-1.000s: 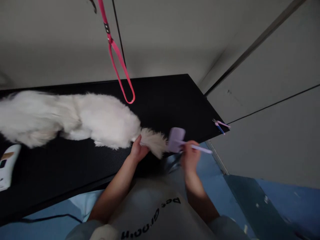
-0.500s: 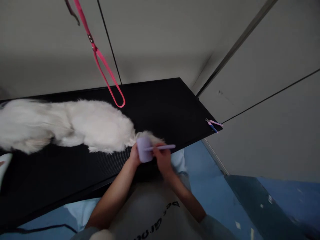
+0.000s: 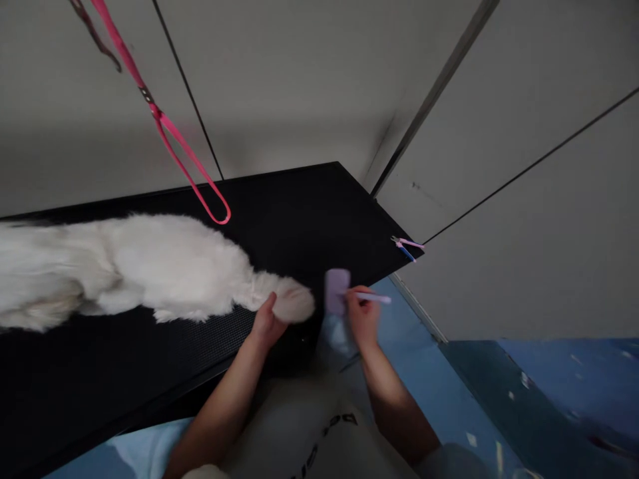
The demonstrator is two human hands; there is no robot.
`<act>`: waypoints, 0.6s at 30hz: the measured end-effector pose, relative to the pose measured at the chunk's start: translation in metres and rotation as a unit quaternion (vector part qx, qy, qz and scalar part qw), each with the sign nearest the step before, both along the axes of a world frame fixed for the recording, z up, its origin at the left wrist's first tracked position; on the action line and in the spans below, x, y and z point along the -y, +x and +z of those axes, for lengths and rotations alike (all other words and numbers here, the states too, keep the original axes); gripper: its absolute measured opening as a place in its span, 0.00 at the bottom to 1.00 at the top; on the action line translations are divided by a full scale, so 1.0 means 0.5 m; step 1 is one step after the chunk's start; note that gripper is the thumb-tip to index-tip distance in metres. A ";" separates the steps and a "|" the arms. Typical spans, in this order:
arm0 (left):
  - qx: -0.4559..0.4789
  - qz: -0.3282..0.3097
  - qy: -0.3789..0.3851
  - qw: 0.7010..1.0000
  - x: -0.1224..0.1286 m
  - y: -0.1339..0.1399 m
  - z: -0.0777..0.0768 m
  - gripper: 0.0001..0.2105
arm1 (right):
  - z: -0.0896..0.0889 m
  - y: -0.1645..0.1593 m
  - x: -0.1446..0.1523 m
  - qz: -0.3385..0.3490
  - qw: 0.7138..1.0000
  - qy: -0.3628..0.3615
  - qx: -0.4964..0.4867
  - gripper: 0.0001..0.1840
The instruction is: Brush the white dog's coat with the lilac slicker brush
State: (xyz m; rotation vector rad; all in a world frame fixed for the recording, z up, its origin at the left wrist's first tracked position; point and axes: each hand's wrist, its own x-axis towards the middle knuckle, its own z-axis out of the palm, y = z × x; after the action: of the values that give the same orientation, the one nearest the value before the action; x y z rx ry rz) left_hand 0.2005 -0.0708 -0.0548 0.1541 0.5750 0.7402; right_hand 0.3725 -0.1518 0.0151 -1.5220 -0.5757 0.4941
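A white fluffy dog (image 3: 172,263) lies along the black table, its left part cut off by the picture's edge. My left hand (image 3: 268,324) is closed around the dog's tail (image 3: 292,299), thumb on top, with the fluffy end sticking out to the right. In my right hand (image 3: 363,318) is the handle of a lilac slicker brush (image 3: 338,291). The brush head is just right of the tail, apart from it, near the table's front edge. Its bristles are hidden from me.
A pink grooming loop (image 3: 192,176) hangs over the far side of the black table (image 3: 294,206). Nail clippers (image 3: 405,247) with pink and blue handles lie at the right corner. Grey wall panels (image 3: 294,73) stand behind; the floor (image 3: 414,346) is blue.
The brush has moved right, off the tail, with my right hand. My left hand still grips the tail, which now shows fully. The whole view has shifted a little.
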 end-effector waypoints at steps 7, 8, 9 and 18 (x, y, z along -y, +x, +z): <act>0.005 -0.064 0.012 0.998 0.014 0.010 -0.017 0.18 | -0.019 -0.051 0.024 0.181 0.983 0.014 -0.035 0.10; 0.003 -0.054 0.014 0.998 0.017 0.008 -0.018 0.18 | -0.025 -0.049 0.026 0.170 0.984 -0.003 -0.060 0.10; 0.001 -0.041 0.016 0.999 0.020 0.006 -0.020 0.18 | -0.028 -0.035 0.031 0.136 0.989 -0.012 -0.061 0.11; -0.299 -0.016 0.197 0.934 0.112 -0.027 -0.016 0.11 | -0.030 -0.077 -0.022 0.141 0.982 -0.003 -0.130 0.11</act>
State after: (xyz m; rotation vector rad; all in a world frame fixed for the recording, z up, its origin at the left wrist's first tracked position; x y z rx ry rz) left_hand 0.1870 -0.1270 -0.0626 0.7804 0.9933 0.7690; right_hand 0.3342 -0.1406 0.0001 -1.3604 -0.5869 0.8982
